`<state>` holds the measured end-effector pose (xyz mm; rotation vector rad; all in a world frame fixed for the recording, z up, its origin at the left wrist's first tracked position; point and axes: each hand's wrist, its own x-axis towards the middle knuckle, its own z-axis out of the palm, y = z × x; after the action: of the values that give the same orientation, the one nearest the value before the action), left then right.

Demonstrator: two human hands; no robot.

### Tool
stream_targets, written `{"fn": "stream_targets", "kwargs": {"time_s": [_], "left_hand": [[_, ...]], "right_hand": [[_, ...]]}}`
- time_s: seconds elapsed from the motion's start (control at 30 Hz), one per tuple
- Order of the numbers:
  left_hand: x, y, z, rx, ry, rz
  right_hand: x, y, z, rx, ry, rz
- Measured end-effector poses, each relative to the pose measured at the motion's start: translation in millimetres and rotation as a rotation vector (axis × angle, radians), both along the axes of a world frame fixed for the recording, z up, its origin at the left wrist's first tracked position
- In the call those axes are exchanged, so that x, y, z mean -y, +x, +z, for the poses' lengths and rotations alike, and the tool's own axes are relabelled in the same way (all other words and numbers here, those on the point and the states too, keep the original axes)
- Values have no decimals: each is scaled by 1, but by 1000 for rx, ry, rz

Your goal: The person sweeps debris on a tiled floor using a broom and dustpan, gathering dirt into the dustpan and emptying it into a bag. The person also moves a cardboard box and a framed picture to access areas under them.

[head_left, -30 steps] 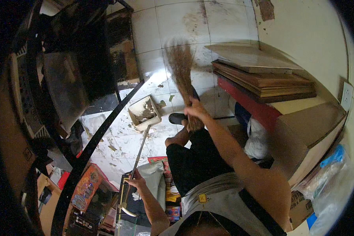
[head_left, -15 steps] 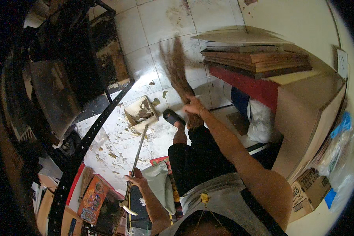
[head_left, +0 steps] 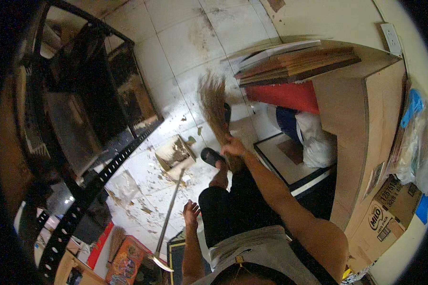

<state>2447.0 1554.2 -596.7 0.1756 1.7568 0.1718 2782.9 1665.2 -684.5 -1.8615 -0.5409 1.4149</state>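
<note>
A soft straw broom points away from me, its bristles fanned over the tiles. My right hand is wrapped round it near its bound end. Left of my sandalled foot lies a cream dustpan with dark dirt inside. Its long thin handle slopes back toward me, ending in a pale curved tip. Just right of that handle is my left hand, fingers slightly curled and apart, holding nothing. Leaf-like scraps and dirt are scattered over the floor around the dustpan.
A black perforated metal rack stands along the left. To the right are a brown board cabinet with stacked panels on top, a white plastic bag and a cardboard box. An orange printed box sits lower left.
My left hand has moved right and forward, away from the dustpan handle. The broom's bristles have swung back closer to me, and the whole view has turned slightly.
</note>
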Motion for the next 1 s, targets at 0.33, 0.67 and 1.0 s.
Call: {"fn": "stream_targets", "kwargs": {"time_s": [0.33,0.67,1.0], "left_hand": [[-217,191,32,442,90,-105],[-446,239,39,163,413,-351],[-654,321,20,240,277,-724]], "right_hand": [[-32,-43,113,-368,184,-31],[-198,26,117,-165,72,-156],[-386,125,67,-211,-87,-328]]}}
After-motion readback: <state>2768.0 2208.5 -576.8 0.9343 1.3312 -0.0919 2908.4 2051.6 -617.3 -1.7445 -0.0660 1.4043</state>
